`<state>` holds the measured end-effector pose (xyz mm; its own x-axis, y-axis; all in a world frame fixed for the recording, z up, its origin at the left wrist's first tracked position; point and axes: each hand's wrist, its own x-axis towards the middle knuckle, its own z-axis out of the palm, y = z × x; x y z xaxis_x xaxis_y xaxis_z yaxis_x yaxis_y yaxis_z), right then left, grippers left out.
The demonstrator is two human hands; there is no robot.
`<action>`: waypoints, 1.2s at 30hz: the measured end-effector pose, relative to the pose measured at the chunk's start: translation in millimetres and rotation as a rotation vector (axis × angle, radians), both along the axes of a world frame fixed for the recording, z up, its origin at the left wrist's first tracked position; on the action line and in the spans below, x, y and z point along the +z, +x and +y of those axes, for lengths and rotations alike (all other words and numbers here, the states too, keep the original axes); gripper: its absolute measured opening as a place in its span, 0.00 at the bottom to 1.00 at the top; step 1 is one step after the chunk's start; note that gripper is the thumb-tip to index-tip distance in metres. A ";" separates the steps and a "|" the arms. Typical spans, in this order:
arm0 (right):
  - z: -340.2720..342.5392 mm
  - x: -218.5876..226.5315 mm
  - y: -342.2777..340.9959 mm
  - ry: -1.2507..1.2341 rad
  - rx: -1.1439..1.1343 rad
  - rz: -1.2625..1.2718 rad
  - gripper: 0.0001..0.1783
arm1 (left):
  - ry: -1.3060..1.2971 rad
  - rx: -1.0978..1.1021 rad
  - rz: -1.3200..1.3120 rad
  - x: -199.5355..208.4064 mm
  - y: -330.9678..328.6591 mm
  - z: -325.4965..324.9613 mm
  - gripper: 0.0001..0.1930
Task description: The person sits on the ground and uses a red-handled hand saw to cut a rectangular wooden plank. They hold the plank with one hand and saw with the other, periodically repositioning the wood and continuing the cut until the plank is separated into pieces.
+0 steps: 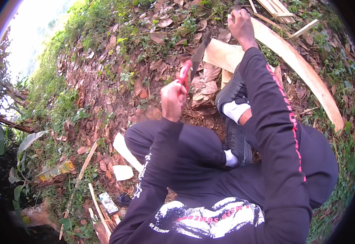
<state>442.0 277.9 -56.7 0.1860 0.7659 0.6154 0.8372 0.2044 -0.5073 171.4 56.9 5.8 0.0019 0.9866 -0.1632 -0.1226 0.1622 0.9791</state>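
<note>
One saw (200, 53): likely light, springy; best held by red handle (183, 74);
Left hand (171, 99): grip wrapped around handle;
Right hand (241, 27): grip curled; contents, cannot tell

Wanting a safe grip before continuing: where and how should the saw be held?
Probably best wrapped around the red handle, from the near side: it lies toward the body, while the dark blade points away. The left hand grips it there.

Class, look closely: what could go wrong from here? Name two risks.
The red-handled saw in the left hand could slip toward the nearby dark shoe. The short pale board lies among loose leaves, so it might shift if pushed.
</note>
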 end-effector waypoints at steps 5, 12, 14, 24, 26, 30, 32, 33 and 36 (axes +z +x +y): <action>-95.3 160.1 62.4 0.071 -0.042 -0.046 0.17 | 0.062 -0.018 0.016 115.2 -7.9 -71.3 0.17; -237.3 334.7 103.1 -0.089 -0.037 -0.195 0.20 | 0.305 -0.031 0.127 223.3 -18.3 -126.1 0.16; -277.3 359.7 94.0 -0.108 -0.021 -0.251 0.21 | 0.333 -0.035 0.160 248.4 -41.8 -148.5 0.16; -347.6 408.5 89.4 -0.224 -0.001 -0.519 0.27 | 0.372 -0.045 0.133 293.9 -67.6 -175.3 0.18; -332.4 409.2 94.3 -0.264 -0.016 -0.557 0.27 | 0.370 -0.017 0.142 299.6 -66.6 -175.5 0.19; -283.9 367.7 75.4 -0.419 -0.020 -0.539 0.29 | 0.456 -0.016 0.208 302.9 -92.6 -157.9 0.20; -275.4 322.8 35.9 -0.491 0.088 -0.479 0.31 | 0.491 0.004 0.211 310.8 -119.3 -166.3 0.19; -238.7 266.4 22.1 -0.619 0.222 -0.412 0.26 | 0.444 0.006 0.208 306.6 -121.3 -163.7 0.20; -190.4 152.9 54.9 -0.633 0.391 -0.514 0.34 | 0.431 0.028 0.171 289.9 -85.2 -112.3 0.20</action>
<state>496.9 87.5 96.2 -0.3399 0.9404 -0.0070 0.9211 0.3314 -0.2043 86.2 -55.4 295.7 -0.0168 0.9637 0.2665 0.0480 -0.2654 0.9629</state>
